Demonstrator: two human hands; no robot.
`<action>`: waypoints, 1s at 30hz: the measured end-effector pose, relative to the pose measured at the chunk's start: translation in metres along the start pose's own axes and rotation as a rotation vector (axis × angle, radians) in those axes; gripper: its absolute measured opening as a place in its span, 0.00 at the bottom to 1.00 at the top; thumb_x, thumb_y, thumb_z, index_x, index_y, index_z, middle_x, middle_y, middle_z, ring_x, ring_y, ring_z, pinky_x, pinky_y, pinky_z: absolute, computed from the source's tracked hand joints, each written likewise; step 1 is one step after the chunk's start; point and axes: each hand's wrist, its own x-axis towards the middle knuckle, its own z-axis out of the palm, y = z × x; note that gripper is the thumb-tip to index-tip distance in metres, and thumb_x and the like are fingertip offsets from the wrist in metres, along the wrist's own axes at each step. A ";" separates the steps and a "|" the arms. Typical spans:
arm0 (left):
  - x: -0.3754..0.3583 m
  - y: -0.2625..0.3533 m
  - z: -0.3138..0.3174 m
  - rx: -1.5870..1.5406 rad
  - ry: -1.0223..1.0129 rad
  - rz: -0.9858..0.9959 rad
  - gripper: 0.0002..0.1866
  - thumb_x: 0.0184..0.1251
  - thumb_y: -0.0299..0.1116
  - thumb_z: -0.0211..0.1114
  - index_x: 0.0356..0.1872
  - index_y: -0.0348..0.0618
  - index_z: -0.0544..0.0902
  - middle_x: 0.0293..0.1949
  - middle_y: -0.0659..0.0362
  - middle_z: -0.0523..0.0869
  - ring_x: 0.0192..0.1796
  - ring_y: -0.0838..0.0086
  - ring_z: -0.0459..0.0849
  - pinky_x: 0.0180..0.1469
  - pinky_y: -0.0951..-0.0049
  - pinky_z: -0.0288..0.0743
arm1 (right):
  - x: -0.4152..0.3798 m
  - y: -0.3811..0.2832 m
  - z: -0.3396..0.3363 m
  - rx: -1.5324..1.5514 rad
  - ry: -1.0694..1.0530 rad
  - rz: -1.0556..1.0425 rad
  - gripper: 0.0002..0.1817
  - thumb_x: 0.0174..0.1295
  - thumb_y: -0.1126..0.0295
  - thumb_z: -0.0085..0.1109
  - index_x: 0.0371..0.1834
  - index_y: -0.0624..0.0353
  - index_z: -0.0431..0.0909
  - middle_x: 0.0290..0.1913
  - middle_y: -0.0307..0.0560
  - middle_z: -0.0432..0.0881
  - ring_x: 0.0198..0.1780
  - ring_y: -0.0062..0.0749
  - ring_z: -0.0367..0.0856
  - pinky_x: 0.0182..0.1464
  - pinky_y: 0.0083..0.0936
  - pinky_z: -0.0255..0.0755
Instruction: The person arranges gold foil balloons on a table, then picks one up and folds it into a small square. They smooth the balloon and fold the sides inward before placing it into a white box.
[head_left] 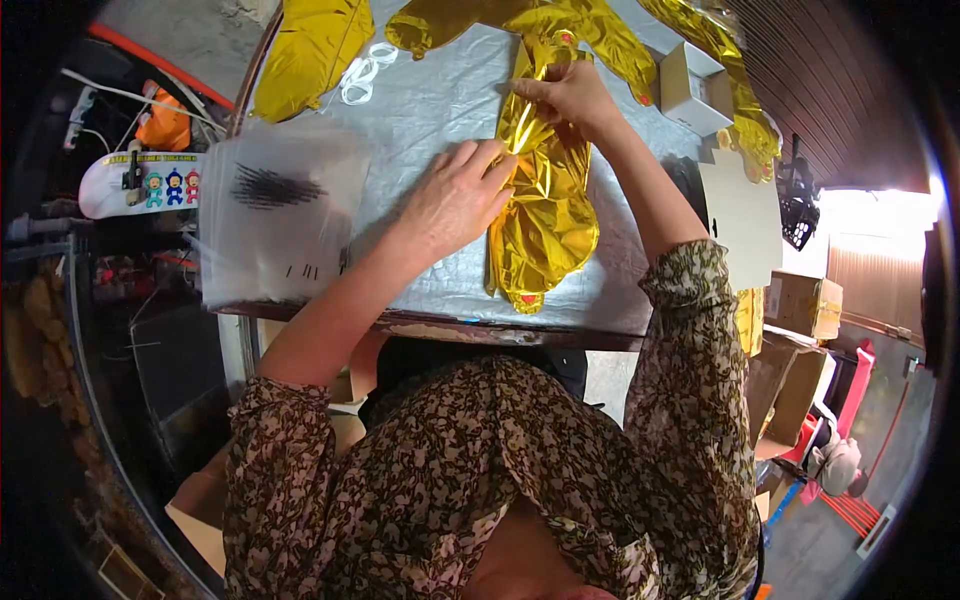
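A crinkled gold foil piece (548, 235) lies lengthwise on the silver-covered table (430, 110), its lower end near the front edge. My left hand (460, 195) rests against its left side, fingers spread and reaching onto the foil. Higher up, my right hand (568, 95) pinches the foil near its upper part, thumb and fingers closed together. A small red mark shows at the foil's top and another at its bottom end. More gold foil pieces (312, 55) lie along the far side of the table.
Clear plastic bags (280, 220) with thin black strips on them cover the table's left part. White cord (360, 80) lies at the back left. An open white box (693, 88) stands at the back right. Cardboard boxes (800, 303) stand beyond the table on the right.
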 end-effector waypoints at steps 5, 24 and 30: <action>-0.001 -0.001 -0.002 -0.013 -0.025 -0.012 0.22 0.74 0.41 0.65 0.62 0.40 0.82 0.66 0.58 0.77 0.63 0.64 0.76 0.65 0.60 0.74 | 0.016 -0.017 0.002 0.057 0.020 0.059 0.11 0.57 0.68 0.79 0.27 0.63 0.87 0.22 0.36 0.82 0.20 0.19 0.74 0.23 0.21 0.67; -0.006 0.005 -0.009 -0.050 -0.049 -0.037 0.24 0.69 0.39 0.69 0.64 0.43 0.81 0.67 0.58 0.76 0.60 0.65 0.76 0.64 0.63 0.75 | 0.049 -0.028 -0.017 0.042 -0.215 0.263 0.14 0.62 0.64 0.72 0.21 0.52 0.80 0.18 0.31 0.72 0.17 0.19 0.68 0.23 0.20 0.68; -0.007 0.006 -0.011 -0.032 -0.088 -0.021 0.25 0.68 0.37 0.69 0.66 0.46 0.80 0.68 0.58 0.74 0.61 0.64 0.75 0.63 0.62 0.75 | 0.060 -0.017 -0.019 -0.037 -0.255 0.084 0.13 0.65 0.64 0.70 0.26 0.60 0.84 0.20 0.32 0.76 0.21 0.17 0.72 0.26 0.19 0.69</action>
